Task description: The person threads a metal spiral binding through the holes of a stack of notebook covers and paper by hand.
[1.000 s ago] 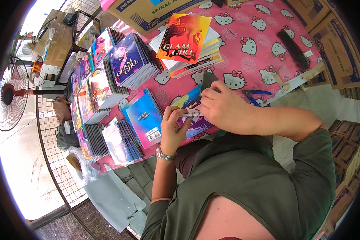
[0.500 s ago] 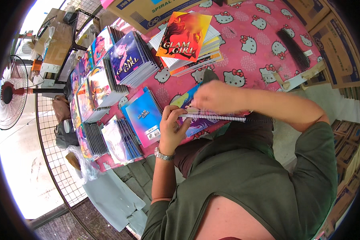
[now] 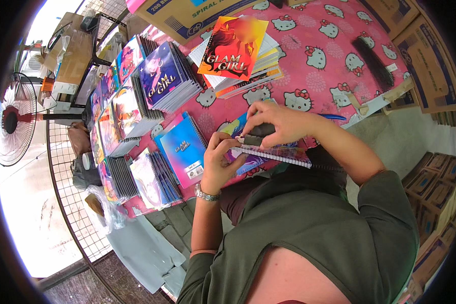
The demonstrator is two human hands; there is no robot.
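My left hand, with a metal watch on its wrist, is closed on the left end of a notebook. The notebook's white edge with a row of small holes faces up, and a black coil extends from its right end. My right hand pinches a dark grey piece, perhaps a pad or cloth, against that edge; its kind is unclear. Under the held notebook lies a colourful cover. Left of my left hand rests a blue and pink spiral notebook.
Stacks of spiral notebooks fill the table's left side. An orange cover tops a loose pile farther back. Black plastic coils lie at the right, and a thin blue object near the table edge. Cardboard boxes stand beyond.
My right hand, blurred before, now shows clearly with the dark grey piece on the notebook's edge. My right elbow has come inward, and the thin blue object shows behind the forearm.
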